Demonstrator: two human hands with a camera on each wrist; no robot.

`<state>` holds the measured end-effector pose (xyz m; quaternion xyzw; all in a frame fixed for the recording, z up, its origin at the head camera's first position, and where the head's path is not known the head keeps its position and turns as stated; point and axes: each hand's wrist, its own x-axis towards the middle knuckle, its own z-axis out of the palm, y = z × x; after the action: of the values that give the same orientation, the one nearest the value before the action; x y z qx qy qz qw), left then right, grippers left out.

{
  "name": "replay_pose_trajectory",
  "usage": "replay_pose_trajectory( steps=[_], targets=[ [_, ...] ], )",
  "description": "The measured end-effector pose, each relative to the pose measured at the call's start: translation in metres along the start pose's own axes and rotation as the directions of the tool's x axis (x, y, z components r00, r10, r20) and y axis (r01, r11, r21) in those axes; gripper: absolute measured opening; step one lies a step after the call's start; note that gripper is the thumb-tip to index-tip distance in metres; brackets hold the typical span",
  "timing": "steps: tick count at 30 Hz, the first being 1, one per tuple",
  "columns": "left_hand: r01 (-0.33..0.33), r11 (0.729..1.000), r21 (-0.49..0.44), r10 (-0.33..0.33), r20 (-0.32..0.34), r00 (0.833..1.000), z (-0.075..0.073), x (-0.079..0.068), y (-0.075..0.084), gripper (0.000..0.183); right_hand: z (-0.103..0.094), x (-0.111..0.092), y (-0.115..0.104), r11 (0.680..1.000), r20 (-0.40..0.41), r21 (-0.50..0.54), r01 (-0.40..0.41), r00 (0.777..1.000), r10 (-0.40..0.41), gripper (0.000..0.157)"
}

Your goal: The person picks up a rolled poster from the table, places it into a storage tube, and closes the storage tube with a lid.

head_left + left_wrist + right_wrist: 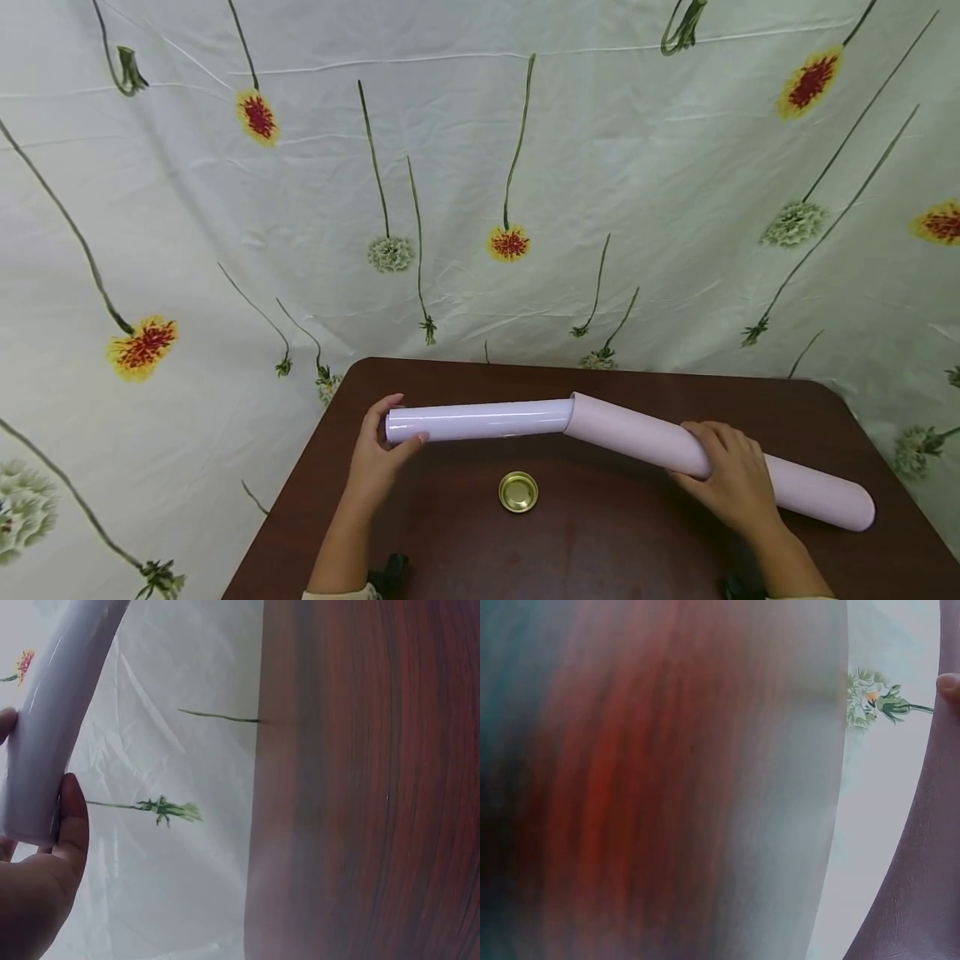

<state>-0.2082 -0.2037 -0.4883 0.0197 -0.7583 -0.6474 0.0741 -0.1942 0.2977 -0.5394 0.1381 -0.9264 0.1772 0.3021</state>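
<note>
A glossy pale lilac roll of sheet material (480, 420) sticks out of the left mouth of a wider pale pink tube (637, 433). My left hand (375, 467) holds the roll's free left end between thumb and fingers; the left wrist view shows the same roll (60, 712) from close by. Farther right, my right hand (731, 483) grips the pink tube around its middle from above. The two pieces meet at a slight bend. In the right wrist view, only a strip of the tube (922, 847) and one fingertip (949, 684) show.
A small round gold-coloured lid or dish (518, 492) lies on the dark brown table (540, 558), below the roll. Behind the table hangs a pale cloth (465, 192) printed with flowers. Dark objects sit near both wrists.
</note>
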Motion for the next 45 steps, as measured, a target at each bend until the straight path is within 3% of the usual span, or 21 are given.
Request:
replay_pose_trajectory(
  steps=[4, 13, 17, 25, 36, 45],
  targets=[
    [0.012, 0.997, -0.070, -0.013, -0.024, 1.000, 0.001, 0.002, -0.001, 0.075, 0.001, 0.000, -0.002, 1.000, 0.020, -0.003, -0.002, 1.000, 0.002, 0.084],
    [-0.057, 0.991, -0.119, 0.045, -0.100, 0.994, 0.001, 0.007, -0.008, 0.068, 0.003, -0.002, -0.005, 1.000, 0.050, -0.004, 0.027, 0.998, -0.027, 0.082],
    [-0.062, 0.991, -0.116, 0.050, -0.109, 0.993, 0.001, 0.007, -0.008, 0.065, 0.003, -0.003, -0.006, 0.999, 0.044, 0.002, 0.036, 0.998, -0.036, 0.080],
    [-0.006, 0.992, -0.126, -0.005, -0.087, 0.996, 0.003, 0.005, -0.006, 0.062, 0.002, -0.005, -0.007, 0.999, 0.039, 0.004, 0.050, 0.998, -0.050, 0.082],
    [0.011, 0.998, -0.060, -0.016, -0.080, 0.997, 0.007, 0.002, -0.001, 0.063, 0.004, -0.006, -0.009, 0.999, 0.044, 0.007, 0.045, 0.998, -0.045, 0.083],
    [-0.014, 0.999, -0.034, 0.010, -0.097, 0.995, 0.008, 0.002, -0.005, 0.060, 0.005, -0.005, -0.012, 0.998, 0.038, 0.012, 0.055, 0.998, -0.056, 0.083]
  ],
)
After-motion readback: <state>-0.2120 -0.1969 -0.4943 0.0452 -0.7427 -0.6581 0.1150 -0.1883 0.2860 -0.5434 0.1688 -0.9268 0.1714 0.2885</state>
